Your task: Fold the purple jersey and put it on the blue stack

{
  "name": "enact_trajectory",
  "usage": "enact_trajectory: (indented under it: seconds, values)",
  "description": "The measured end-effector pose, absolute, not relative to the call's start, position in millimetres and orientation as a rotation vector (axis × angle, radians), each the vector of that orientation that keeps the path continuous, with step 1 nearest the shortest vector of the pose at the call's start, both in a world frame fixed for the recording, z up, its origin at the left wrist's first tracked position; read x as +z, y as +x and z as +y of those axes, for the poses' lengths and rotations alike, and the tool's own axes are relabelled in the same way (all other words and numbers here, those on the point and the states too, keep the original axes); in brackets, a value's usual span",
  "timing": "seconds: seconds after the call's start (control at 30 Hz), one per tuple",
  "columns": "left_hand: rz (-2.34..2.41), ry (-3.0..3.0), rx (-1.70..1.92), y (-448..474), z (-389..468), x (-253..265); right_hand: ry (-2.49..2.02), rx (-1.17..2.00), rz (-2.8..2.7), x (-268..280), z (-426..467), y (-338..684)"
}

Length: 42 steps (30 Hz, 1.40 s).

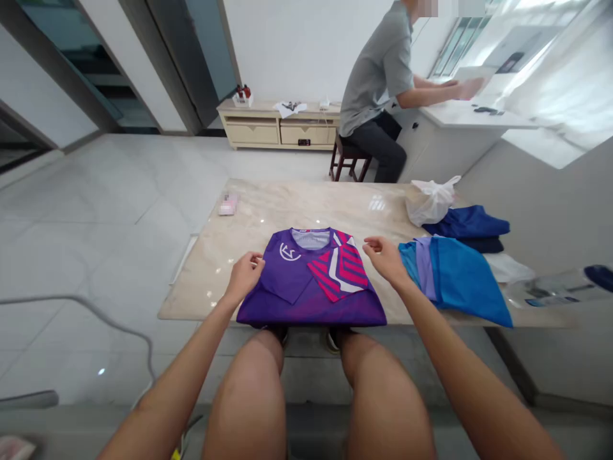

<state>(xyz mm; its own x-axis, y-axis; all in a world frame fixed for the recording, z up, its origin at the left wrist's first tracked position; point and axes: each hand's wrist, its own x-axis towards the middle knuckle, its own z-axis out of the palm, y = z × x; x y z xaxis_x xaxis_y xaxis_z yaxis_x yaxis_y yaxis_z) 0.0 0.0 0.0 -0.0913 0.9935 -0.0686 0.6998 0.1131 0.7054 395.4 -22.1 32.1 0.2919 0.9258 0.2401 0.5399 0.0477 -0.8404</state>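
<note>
- Your bare knees are closest, tucked under the near edge of the marble desk [225,255]
- The purple jersey [311,281] lies at that near edge, folded into a neat rectangle with collar up and sleeves tucked in; I judge the fold is nearly done, and the next move calls for an even grip on both sides
- Your left hand [244,275] sits at the jersey's left edge, fingers curled in and pinching the fabric, though the contact is hard to see
- Your right hand [383,255] hovers at the upper right corner, fingers loosely curled, seemingly holding nothing
- Just right of it lies a blue shirt [454,275], then dark navy clothes [472,227] and a white plastic bag [431,199]
- A small pink item [228,204] sits far left
- Beyond, a person in a grey shirt [378,70] sits at a white counter [460,115]
</note>
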Motion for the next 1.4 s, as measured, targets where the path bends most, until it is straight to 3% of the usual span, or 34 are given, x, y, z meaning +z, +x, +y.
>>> enact_trajectory:
  seconds: [0.23,0.4,0.6,0.83,0.97,1.1,1.27,1.4]
  values:
    - [1.958,1.767,0.385,11,115,-48,-1.845,0.416,-1.632,-75,83,441]
    - [1.752,1.829,0.168,0,151,-66,-1.862,0.482,-1.733,-103,119,450]
    - [1.856,1.874,0.335,15,196,-40,-1.985,0.526,-1.587,-44,154,435]
    - [1.861,1.923,1.160,28,251,59,-1.727,0.146,-1.441,66,196,432]
    - [1.739,1.957,1.363,8,207,78,-1.527,0.055,-1.518,85,150,437]
    - [1.724,1.894,1.407,-14,106,38,-1.458,0.099,-1.623,44,50,435]
    - [1.649,2.026,0.945,-34,4,-38,-1.527,0.324,-1.870,-40,-41,447]
    - [1.678,2.080,0.725,-45,-22,-58,-1.641,0.335,-1.929,-73,-67,457]
